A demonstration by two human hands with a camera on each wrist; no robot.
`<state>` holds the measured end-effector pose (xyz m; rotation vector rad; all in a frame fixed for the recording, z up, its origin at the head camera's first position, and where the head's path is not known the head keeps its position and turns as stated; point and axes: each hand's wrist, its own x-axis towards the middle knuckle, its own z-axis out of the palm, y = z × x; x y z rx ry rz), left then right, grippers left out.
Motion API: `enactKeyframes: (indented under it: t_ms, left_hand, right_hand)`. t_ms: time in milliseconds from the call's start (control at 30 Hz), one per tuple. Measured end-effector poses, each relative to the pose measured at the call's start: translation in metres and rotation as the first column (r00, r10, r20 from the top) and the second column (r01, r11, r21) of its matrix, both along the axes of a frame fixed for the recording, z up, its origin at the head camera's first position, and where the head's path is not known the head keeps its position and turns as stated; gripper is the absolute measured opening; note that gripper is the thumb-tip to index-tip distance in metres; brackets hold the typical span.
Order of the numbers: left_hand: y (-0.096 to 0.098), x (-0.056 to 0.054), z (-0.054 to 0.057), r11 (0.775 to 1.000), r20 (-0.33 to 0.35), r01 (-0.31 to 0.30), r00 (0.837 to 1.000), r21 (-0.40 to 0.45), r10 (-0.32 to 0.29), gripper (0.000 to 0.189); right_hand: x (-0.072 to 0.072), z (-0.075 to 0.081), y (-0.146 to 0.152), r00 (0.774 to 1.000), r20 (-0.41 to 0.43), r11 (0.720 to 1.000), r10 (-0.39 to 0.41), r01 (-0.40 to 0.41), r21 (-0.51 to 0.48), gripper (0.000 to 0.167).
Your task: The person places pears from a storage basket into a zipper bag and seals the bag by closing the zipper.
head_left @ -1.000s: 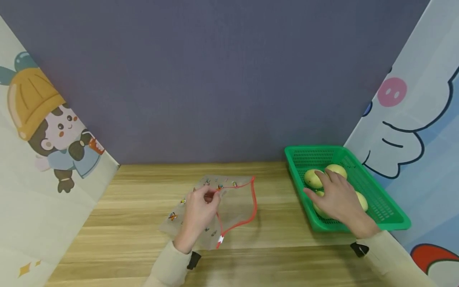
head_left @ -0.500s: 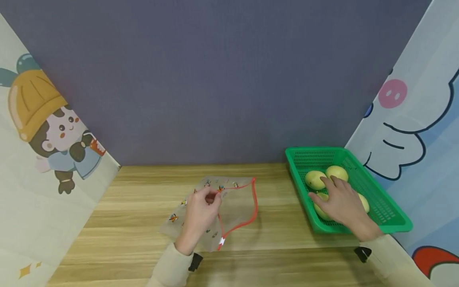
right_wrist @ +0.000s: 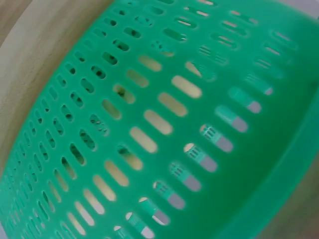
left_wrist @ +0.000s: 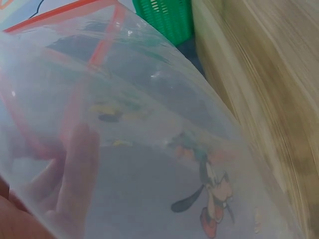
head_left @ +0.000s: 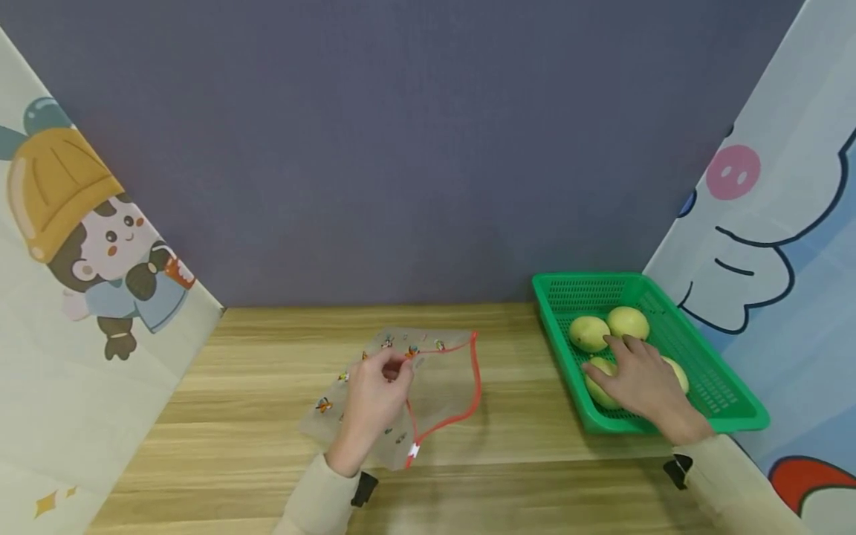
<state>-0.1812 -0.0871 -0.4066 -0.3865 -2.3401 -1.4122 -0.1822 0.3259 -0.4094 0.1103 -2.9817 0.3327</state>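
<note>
With thumb and fingers, my left hand (head_left: pixel 371 390) pinches the upper edge of a clear slider zip bag (head_left: pixel 438 383), whose red-trimmed mouth gapes to the right. Small cartoon figures are printed on the bag (left_wrist: pixel 209 184), and the fingers (left_wrist: pixel 79 169) show through its film in the left wrist view. My right hand (head_left: pixel 645 383) reaches into a green plastic basket (head_left: pixel 729 371), fingers spread over pale yellow oval fruits that look like lemons. One fruit (head_left: pixel 598 390) lies by the thumb and another (head_left: pixel 678 375) is partly hidden behind the hand. Two more, a left fruit (head_left: pixel 588 334) and a right fruit (head_left: pixel 628 322), lie beyond the fingertips.
The wooden table (head_left: pixel 221 416) ends against a dark grey panel (head_left: pixel 428 163) at the back. Cartoon-printed sheets stand on both sides, and the right sheet (head_left: pixel 802 312) is close beside the basket. The slotted basket wall (right_wrist: pixel 149 124) fills the right wrist view.
My right hand has drawn slightly back and to the right over the fruits, uncovering more of the two far ones. The left hand keeps its pinch on the bag.
</note>
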Motion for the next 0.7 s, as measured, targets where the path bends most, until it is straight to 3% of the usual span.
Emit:
enactKeyframes:
  t_ms: [400,700]
  left_hand:
    - [-0.0016,0.0005,0.0008,1.000,-0.003,0.011,1.000,0.008,-0.011,0.007]
    - [-0.0021,0.0022,0.0022,1.000,0.025,-0.001,1.000,0.003,0.001,0.008]
  right_hand:
    - [-0.0069,-0.0073,0.0051,0.992,0.124,1.000,-0.016,0.016,0.000,0.092]
    - [-0.0106,-0.0072,0.0052,0.986,0.167,1.000,-0.011,0.009,0.010,0.086]
